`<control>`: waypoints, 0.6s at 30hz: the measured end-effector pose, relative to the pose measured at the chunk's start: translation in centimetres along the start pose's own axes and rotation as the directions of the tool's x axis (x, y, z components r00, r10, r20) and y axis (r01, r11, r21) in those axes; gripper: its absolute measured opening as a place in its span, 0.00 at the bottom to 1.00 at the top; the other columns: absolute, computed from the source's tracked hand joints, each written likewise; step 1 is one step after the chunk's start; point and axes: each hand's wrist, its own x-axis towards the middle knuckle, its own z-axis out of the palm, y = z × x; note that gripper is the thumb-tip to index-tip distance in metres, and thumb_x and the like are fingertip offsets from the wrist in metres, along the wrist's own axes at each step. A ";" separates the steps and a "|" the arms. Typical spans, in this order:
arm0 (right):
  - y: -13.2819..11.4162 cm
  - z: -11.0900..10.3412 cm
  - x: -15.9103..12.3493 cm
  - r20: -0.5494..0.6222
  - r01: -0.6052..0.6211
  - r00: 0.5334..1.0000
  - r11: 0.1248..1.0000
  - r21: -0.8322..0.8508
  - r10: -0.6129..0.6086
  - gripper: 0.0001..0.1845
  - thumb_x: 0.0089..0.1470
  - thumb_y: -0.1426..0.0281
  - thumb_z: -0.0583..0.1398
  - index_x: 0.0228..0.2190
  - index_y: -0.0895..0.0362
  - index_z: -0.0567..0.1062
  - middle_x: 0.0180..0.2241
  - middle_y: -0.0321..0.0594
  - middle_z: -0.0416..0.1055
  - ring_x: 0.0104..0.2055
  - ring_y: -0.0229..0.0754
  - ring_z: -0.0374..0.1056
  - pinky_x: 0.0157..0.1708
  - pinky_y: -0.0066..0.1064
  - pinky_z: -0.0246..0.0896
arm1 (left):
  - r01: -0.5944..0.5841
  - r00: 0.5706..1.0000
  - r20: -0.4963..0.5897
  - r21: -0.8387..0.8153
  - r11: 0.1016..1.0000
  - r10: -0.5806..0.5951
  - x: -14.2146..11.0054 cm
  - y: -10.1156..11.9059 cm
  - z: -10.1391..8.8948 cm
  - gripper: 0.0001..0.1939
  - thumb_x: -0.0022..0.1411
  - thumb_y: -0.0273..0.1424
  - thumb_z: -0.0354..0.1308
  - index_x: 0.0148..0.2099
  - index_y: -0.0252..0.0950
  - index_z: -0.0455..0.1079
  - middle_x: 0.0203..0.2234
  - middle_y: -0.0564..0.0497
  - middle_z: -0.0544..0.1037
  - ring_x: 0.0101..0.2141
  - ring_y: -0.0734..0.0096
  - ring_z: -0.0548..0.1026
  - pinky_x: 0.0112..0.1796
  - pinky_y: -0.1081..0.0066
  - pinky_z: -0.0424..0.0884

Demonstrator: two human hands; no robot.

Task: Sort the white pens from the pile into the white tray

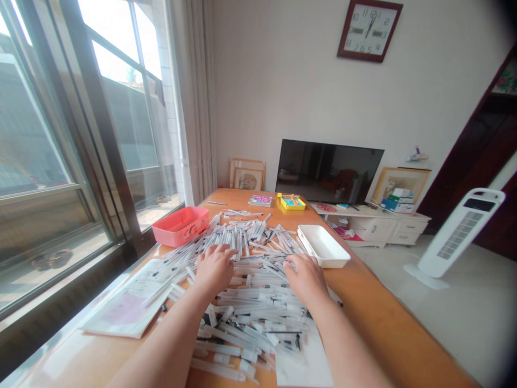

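A large heap of clear pen barrels, caps and thin refills (262, 296) lies spread over the wooden table. My left hand (215, 267) rests palm down on the left side of the heap, its fingers apart and no object visible in it. On the right side, my right hand (306, 274) lies over the pen parts with its fingers loosely bent and spread. Nothing held shows there; its palm side is hidden. Just beyond the right hand is a white plastic tray (345, 257). A red plastic basket (172, 235) stands past my left hand, at the table's left edge.
An open booklet (121, 310) lies left of my left forearm, and white paper (302, 361) is under the near parts. A yellow box (291, 205) and a pink booklet (260, 201) sit at the far end. A white tower fan (456, 237) stands right of the table.
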 end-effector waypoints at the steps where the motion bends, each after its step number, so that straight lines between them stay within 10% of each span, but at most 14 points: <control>1: -0.1 0.0 0.0 -0.001 0.002 1.000 1.000 0.004 -0.002 0.14 0.61 0.63 0.56 0.42 0.51 0.79 0.44 0.42 0.76 0.51 0.48 0.64 0.52 0.34 0.52 | -0.005 1.000 0.015 0.002 1.000 0.005 -0.1 0.0 0.1 0.19 0.64 0.33 0.51 0.54 0.52 0.73 0.57 0.49 0.71 0.58 0.48 0.61 0.52 0.52 0.57; 18: -0.6 -0.5 -0.2 -0.058 0.054 0.997 0.997 0.059 -0.051 0.14 0.61 0.64 0.55 0.42 0.52 0.79 0.42 0.43 0.75 0.49 0.50 0.65 0.52 0.36 0.53 | 0.104 0.994 0.018 0.091 0.990 -0.106 2.4 2.6 0.0 0.15 0.62 0.37 0.50 0.39 0.42 0.78 0.43 0.39 0.78 0.48 0.44 0.70 0.46 0.52 0.61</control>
